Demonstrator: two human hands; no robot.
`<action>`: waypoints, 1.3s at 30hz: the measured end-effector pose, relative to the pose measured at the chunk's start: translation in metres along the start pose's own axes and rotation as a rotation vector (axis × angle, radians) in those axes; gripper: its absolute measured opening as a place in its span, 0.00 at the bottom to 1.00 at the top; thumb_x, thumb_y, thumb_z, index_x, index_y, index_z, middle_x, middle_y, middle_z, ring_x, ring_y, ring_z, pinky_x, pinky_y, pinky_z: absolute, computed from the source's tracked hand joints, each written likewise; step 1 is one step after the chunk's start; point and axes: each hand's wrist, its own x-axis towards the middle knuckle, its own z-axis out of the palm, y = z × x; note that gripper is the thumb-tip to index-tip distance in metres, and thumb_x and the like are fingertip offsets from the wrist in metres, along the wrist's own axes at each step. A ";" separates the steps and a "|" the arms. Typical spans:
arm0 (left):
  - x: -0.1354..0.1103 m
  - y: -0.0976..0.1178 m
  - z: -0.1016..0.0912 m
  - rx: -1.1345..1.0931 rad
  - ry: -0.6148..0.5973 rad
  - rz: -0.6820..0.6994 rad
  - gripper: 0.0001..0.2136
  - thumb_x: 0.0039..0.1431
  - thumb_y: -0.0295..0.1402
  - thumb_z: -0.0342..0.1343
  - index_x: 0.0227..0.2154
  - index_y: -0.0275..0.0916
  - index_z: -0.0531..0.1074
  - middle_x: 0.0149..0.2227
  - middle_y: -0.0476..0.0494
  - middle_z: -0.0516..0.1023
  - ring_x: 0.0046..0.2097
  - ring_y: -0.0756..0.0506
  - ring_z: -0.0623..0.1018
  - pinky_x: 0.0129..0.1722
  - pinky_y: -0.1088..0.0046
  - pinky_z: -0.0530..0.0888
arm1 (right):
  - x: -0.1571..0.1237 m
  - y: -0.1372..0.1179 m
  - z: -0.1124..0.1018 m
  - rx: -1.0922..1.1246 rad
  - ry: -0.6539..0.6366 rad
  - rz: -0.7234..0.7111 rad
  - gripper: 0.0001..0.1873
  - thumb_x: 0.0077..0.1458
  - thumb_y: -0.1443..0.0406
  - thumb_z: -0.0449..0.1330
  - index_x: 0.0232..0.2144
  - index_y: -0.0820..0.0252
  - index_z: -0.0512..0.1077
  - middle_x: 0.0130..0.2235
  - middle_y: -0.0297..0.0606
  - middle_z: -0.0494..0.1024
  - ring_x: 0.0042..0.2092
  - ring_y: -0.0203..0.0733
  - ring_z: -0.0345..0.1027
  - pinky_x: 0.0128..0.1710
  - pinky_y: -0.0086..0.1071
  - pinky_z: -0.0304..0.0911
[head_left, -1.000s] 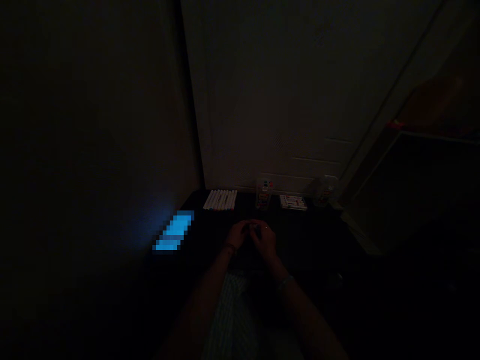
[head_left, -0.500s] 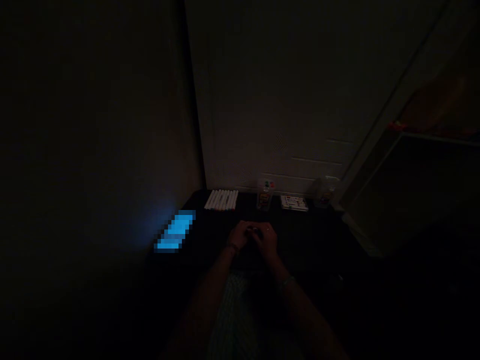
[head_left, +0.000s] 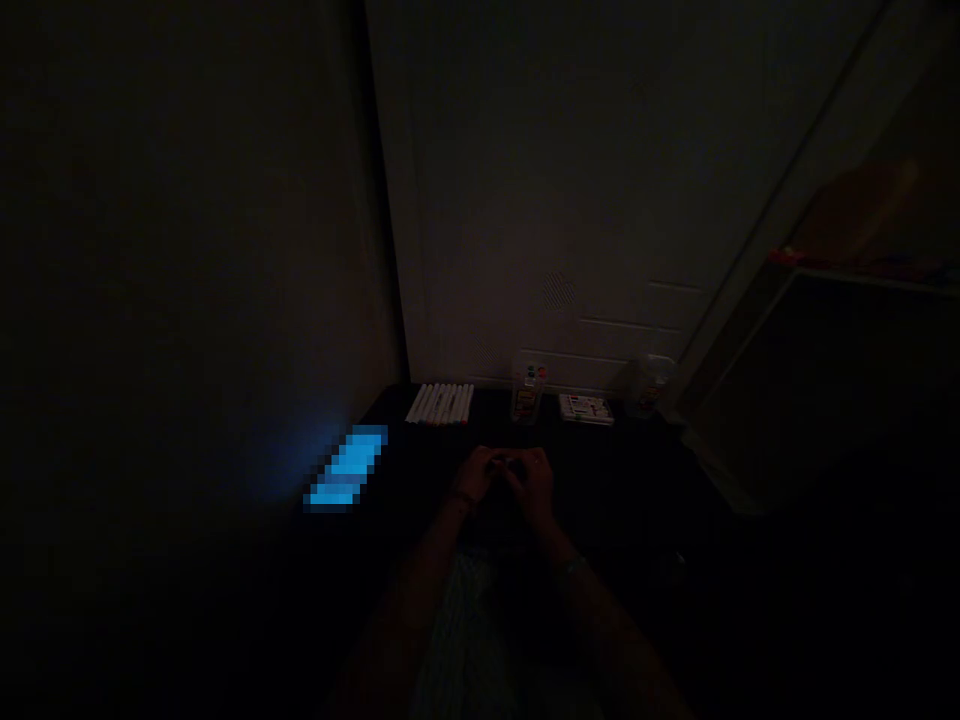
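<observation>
Head cam: L hand [head_left: 477, 474] & R hand [head_left: 532, 480] still tog. at tbl [head_left: 622, 475], min. chg, prob. mid-step; can't tell grip.

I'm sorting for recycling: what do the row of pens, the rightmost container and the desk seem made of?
Pens: probably smooth plastic; pale, even barrels.
Container: likely clear, glossy plastic; its rim catches light, its walls look see-through.
Desk: black, seemingly matte; too dark to tell the material.
</observation>
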 end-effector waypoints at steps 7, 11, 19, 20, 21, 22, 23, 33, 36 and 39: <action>-0.002 0.016 -0.006 -0.025 0.028 -0.034 0.12 0.52 0.37 0.51 0.38 0.41 0.71 0.39 0.47 0.74 0.43 0.47 0.70 0.46 0.70 0.65 | 0.007 0.021 -0.001 0.233 0.263 0.366 0.19 0.49 0.54 0.54 0.36 0.63 0.70 0.35 0.40 0.73 0.38 0.39 0.64 0.38 0.31 0.58; -0.003 0.018 -0.007 -0.092 0.050 -0.033 0.13 0.52 0.39 0.50 0.38 0.41 0.71 0.40 0.48 0.74 0.44 0.48 0.70 0.47 0.71 0.65 | 0.014 0.034 -0.003 0.484 0.295 0.540 0.23 0.49 0.53 0.52 0.39 0.67 0.69 0.36 0.42 0.74 0.38 0.41 0.65 0.37 0.31 0.59; -0.001 0.013 -0.008 -0.160 0.136 -0.024 0.14 0.50 0.41 0.52 0.36 0.40 0.72 0.39 0.46 0.74 0.42 0.49 0.72 0.44 0.72 0.66 | 0.012 0.034 -0.001 0.470 0.313 0.520 0.23 0.48 0.53 0.53 0.37 0.67 0.71 0.35 0.41 0.75 0.39 0.41 0.65 0.38 0.30 0.58; -0.001 0.014 -0.009 -0.168 0.143 -0.019 0.14 0.50 0.41 0.51 0.36 0.40 0.72 0.38 0.47 0.74 0.41 0.49 0.72 0.44 0.72 0.67 | 0.012 0.034 -0.001 0.454 0.311 0.520 0.23 0.48 0.53 0.53 0.37 0.66 0.71 0.35 0.41 0.75 0.38 0.41 0.65 0.38 0.30 0.58; -0.002 0.014 -0.009 -0.175 0.145 -0.018 0.14 0.51 0.41 0.51 0.36 0.40 0.72 0.38 0.47 0.74 0.41 0.49 0.72 0.44 0.73 0.67 | 0.012 0.034 -0.001 0.445 0.304 0.521 0.23 0.48 0.52 0.53 0.37 0.66 0.71 0.35 0.41 0.75 0.38 0.41 0.66 0.38 0.31 0.59; -0.002 0.014 -0.009 -0.182 0.140 -0.022 0.14 0.51 0.42 0.50 0.36 0.40 0.72 0.38 0.47 0.74 0.41 0.49 0.72 0.44 0.73 0.66 | 0.013 0.033 -0.001 0.445 0.290 0.518 0.23 0.48 0.52 0.53 0.37 0.65 0.71 0.35 0.41 0.75 0.38 0.41 0.66 0.38 0.31 0.59; -0.002 0.014 -0.009 -0.189 0.135 -0.038 0.14 0.52 0.42 0.49 0.36 0.40 0.72 0.39 0.48 0.75 0.42 0.49 0.72 0.45 0.73 0.66 | 0.013 0.033 -0.001 0.452 0.272 0.513 0.23 0.48 0.52 0.52 0.38 0.65 0.71 0.36 0.41 0.75 0.39 0.42 0.66 0.38 0.31 0.59; 0.001 -0.002 -0.002 -0.098 0.167 -0.150 0.18 0.57 0.42 0.41 0.40 0.38 0.70 0.43 0.43 0.74 0.44 0.48 0.71 0.46 0.71 0.65 | 0.013 0.031 -0.003 0.545 0.201 0.551 0.24 0.51 0.51 0.49 0.37 0.64 0.73 0.33 0.39 0.74 0.35 0.39 0.66 0.34 0.28 0.60; 0.000 0.003 -0.002 0.082 0.157 -0.102 0.16 0.58 0.41 0.40 0.38 0.40 0.70 0.40 0.45 0.74 0.43 0.47 0.70 0.46 0.70 0.64 | 0.013 0.031 -0.004 0.542 0.232 0.563 0.24 0.52 0.52 0.48 0.38 0.65 0.72 0.33 0.39 0.73 0.34 0.37 0.65 0.32 0.27 0.59; -0.002 0.011 -0.003 0.202 0.132 -0.052 0.14 0.58 0.39 0.41 0.37 0.42 0.70 0.39 0.45 0.74 0.42 0.46 0.68 0.45 0.68 0.62 | 0.014 0.028 -0.005 0.535 0.292 0.510 0.23 0.52 0.53 0.49 0.40 0.65 0.70 0.36 0.40 0.73 0.36 0.37 0.65 0.33 0.28 0.59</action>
